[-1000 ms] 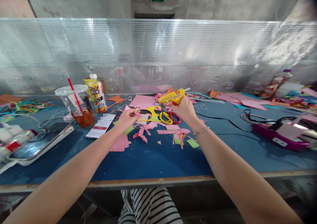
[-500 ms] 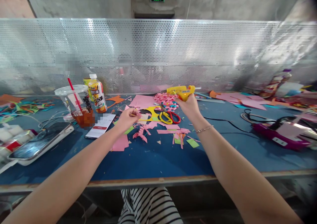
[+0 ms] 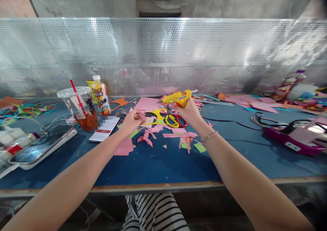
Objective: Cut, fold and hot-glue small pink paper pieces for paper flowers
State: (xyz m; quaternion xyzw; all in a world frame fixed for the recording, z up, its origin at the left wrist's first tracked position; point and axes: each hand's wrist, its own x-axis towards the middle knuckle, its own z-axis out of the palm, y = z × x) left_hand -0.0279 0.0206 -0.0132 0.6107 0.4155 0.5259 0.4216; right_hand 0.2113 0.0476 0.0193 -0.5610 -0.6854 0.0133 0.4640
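My right hand (image 3: 188,111) grips a yellow glue gun (image 3: 176,97) above the blue table (image 3: 158,163), its nozzle pointing left. My left hand (image 3: 131,121) pinches a small pink paper piece (image 3: 142,117) just left of the nozzle. Below the gun lie a yellow paper cut-out (image 3: 156,117) and scissors with yellow and red handles (image 3: 175,121). Pink paper scraps (image 3: 150,134) are scattered under both hands. A black cord (image 3: 230,122) runs right from the gun.
A plastic cup with a red straw (image 3: 80,108), a juice bottle (image 3: 100,95) and two phones (image 3: 41,148) sit at the left. A purple device (image 3: 291,141) with cables lies at the right. Pink sheets (image 3: 250,103) lie behind. A perforated metal screen (image 3: 163,54) closes the back.
My right hand swung the glue gun right and up, then brought it back left and lower, towards the left hand. The left hand barely moved.
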